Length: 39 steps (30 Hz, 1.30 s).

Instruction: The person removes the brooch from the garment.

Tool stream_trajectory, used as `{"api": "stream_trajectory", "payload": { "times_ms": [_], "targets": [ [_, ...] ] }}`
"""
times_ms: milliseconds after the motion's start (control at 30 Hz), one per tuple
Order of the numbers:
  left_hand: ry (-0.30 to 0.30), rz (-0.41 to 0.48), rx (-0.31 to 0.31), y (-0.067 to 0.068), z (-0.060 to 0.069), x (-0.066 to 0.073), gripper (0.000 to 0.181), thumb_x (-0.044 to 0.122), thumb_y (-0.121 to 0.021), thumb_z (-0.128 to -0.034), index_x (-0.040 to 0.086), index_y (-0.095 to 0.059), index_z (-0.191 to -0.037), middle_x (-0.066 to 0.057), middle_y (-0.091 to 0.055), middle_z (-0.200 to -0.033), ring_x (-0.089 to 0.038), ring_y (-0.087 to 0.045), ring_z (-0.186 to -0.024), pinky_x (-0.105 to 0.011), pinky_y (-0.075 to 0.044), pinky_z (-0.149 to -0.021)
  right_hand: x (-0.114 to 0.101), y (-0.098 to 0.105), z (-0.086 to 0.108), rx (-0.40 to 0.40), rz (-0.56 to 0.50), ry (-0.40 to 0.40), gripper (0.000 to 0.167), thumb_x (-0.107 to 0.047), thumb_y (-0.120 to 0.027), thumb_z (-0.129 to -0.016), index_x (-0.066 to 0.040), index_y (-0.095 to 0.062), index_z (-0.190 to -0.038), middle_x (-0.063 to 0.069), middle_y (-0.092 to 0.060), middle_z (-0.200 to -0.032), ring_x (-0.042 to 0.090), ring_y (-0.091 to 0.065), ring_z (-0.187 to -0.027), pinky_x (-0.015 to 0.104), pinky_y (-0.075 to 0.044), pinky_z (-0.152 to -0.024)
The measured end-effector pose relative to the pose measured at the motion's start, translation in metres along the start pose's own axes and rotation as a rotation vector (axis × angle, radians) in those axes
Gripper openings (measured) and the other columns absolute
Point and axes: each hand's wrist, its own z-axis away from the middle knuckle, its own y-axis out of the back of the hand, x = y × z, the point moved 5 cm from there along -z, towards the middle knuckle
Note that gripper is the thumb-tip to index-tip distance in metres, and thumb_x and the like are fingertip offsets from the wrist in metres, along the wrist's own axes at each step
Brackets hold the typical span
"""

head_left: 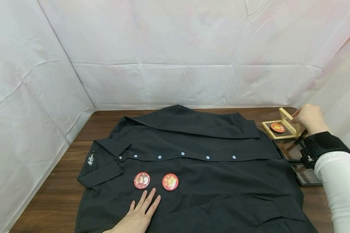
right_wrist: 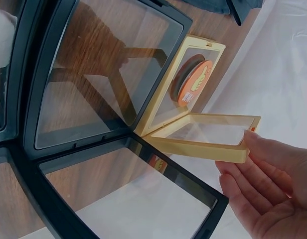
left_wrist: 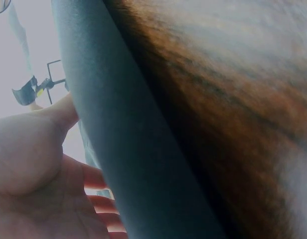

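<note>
Orange round badge (head_left: pixel 278 127): inside gold-framed, clear-windowed hinged case (head_left: pixel 268 131), right of black cloth button shirt (head_left: pixel 221 181); lid raised, right hand (head_left: pixel 310 119) pinching it; dark-red round badge (head_left: pixel 142 180), bright-red round badge (head_left: pixel 170 182) already on shirt; left hand (head_left: pixel 138 213) there, fingers spread.

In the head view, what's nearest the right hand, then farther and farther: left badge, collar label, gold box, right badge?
1. Gold box: at the right hand, far right.
2. Right badge: on the shirt, mid-picture.
3. Left badge: just left of that.
4. Collar label: farthest left.
</note>
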Motion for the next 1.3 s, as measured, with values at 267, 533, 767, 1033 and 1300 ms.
{"api": "stream_trajectory", "payload": {
  "times_ms": [267,533,767,1033,1300],
  "targets": [
    [-0.003,-0.002,-0.005,0.001,-0.001,0.0,0.1,0.064,-0.06,-0.0666,0.001,-0.027,-0.137,-0.022,-0.016,-0.142,-0.046,-0.019,-0.125,-0.068,-0.03,-0.079,-0.005,-0.005,-0.002,-0.033,0.008,0.03,0.023,-0.009,-0.069,-0.067,0.009,-0.062,-0.08,0.031,-0.056,-0.085,0.054,-0.042,-0.084,0.055,-0.037,-0.071],
    [0.002,-0.004,-0.006,0.0,-0.001,0.0,0.1,0.064,-0.06,-0.0662,0.001,-0.028,-0.137,-0.022,-0.017,-0.142,-0.045,-0.019,-0.125,-0.067,-0.03,-0.08,-0.016,-0.012,0.001,-0.037,0.026,0.065,0.027,-0.01,-0.071,-0.064,0.009,-0.062,-0.081,0.03,-0.057,-0.083,0.055,-0.044,-0.083,0.053,-0.038,-0.064],
    [0.005,-0.001,-0.016,0.0,-0.001,0.0,0.1,0.064,-0.06,-0.0665,0.001,-0.027,-0.137,-0.022,-0.016,-0.142,-0.046,-0.019,-0.125,-0.067,-0.03,-0.079,-0.018,-0.021,0.003,-0.002,-0.041,0.026,0.025,-0.008,-0.072,-0.062,0.008,-0.062,-0.078,0.033,-0.054,-0.082,0.049,-0.049,-0.073,0.048,-0.041,-0.056],
    [0.007,0.004,-0.017,0.0,-0.001,-0.001,0.1,0.064,-0.06,-0.0667,0.001,-0.027,-0.137,-0.022,-0.016,-0.142,-0.046,-0.019,-0.125,-0.068,-0.03,-0.079,-0.022,-0.03,0.004,0.014,-0.048,0.009,0.026,-0.007,-0.072,-0.06,0.007,-0.062,-0.08,0.032,-0.054,-0.083,0.048,-0.051,-0.071,0.046,-0.042,-0.052],
    [0.0,0.008,-0.006,-0.001,-0.001,-0.001,0.1,0.065,-0.059,-0.0672,0.001,-0.027,-0.137,-0.022,-0.017,-0.142,-0.046,-0.02,-0.125,-0.067,-0.03,-0.079,-0.028,-0.039,0.005,0.001,-0.014,0.035,0.025,-0.007,-0.073,-0.061,0.006,-0.062,-0.079,0.028,-0.055,-0.078,0.043,-0.052,-0.067,0.046,-0.042,-0.051]
  ]
}}
